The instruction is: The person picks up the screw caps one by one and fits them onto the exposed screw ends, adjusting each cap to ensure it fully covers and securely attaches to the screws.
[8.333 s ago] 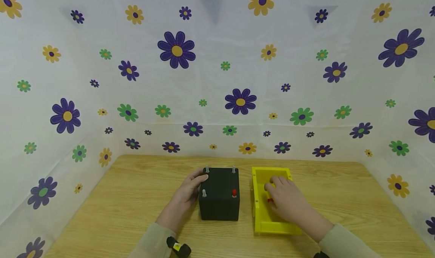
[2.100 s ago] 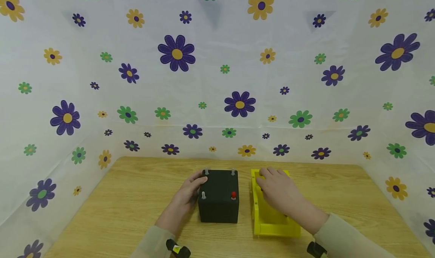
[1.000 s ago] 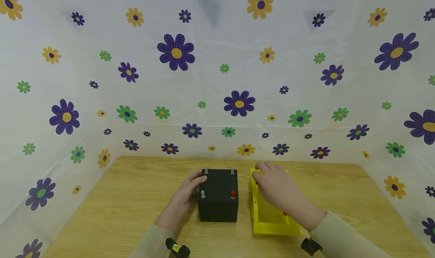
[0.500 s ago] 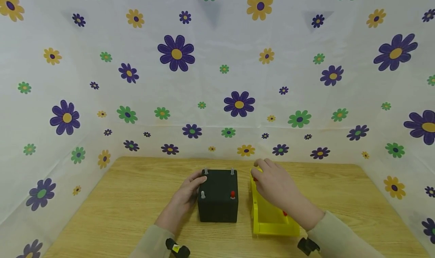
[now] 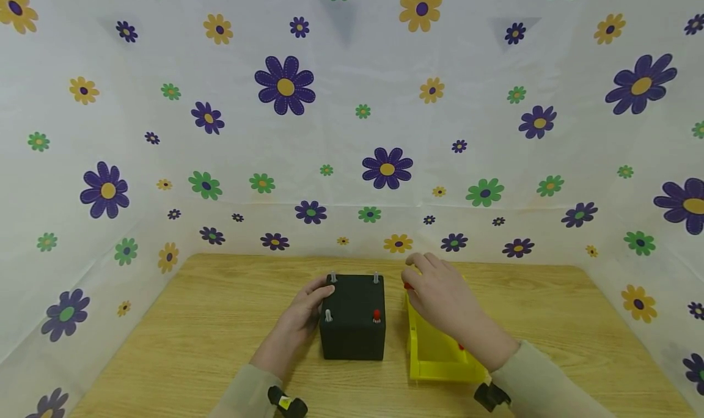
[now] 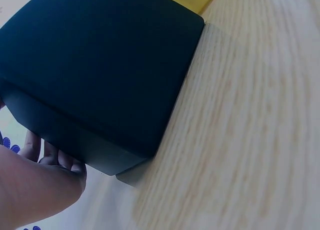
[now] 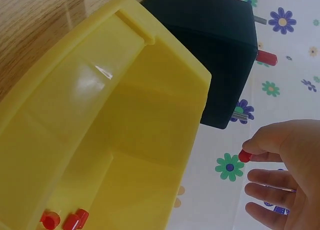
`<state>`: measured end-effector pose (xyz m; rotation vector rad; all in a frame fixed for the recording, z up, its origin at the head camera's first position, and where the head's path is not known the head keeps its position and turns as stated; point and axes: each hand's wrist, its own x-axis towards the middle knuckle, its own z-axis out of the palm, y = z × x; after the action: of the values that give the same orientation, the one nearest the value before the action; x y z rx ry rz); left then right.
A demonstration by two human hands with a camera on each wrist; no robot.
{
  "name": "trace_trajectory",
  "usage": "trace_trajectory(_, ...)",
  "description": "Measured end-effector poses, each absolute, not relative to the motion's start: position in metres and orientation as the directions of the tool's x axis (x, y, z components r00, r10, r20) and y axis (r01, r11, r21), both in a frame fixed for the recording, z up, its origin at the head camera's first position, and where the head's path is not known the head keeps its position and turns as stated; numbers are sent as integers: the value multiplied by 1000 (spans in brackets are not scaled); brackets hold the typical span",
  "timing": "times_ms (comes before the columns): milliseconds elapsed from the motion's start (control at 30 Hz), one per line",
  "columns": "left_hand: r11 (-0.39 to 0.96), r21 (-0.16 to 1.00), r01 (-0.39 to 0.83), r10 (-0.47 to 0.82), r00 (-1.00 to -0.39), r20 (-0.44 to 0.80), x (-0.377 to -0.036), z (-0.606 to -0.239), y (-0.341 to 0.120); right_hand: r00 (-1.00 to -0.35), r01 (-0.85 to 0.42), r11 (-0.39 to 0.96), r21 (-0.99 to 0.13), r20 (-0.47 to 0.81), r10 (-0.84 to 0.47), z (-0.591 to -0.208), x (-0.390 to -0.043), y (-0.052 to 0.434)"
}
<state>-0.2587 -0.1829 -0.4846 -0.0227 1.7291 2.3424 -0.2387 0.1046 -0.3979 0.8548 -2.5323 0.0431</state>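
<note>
Left hand (image 5: 299,320) rests against the left side of the black box (image 5: 353,320), fingers curled loosely round its far left edge, thumb toward the top; in the left wrist view the fingertips (image 6: 52,157) press the box's side where it meets the wooden table (image 5: 209,332). The box stands square on the table. On its top: three bare grey pegs, at the far left (image 5: 333,278), far right (image 5: 376,277) and near left (image 5: 328,315), and a peg with a red cap (image 5: 376,315) at the near right. Just right of the box, with a narrow gap between them, lies the yellow tray (image 5: 434,360), open-topped. Two loose red caps (image 7: 62,220) lie together in its near end; the head view shows only a sliver of red there beside the wrist. Right hand (image 5: 440,296) is over the tray's far end, raised above the rim, thumb and forefinger pinched on a small red cap (image 7: 245,155); the other fingers hang loosely spread. In the head view that cap (image 5: 407,286) shows at the fingertips, above the tray's far left corner and close to the box's far right peg. Against the frame from eight seconds back: the right hand then lay low inside the tray; it has since come up and shifted leftward and farther back. Left hand and box unchanged; still one cap on the box.
</note>
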Motion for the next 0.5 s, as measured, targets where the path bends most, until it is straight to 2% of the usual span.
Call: trace_trajectory(500,-279,940,-198,168,-974,-155,-260,-486,-182,-674,-587,801,119,476,-565,-399,-244,100)
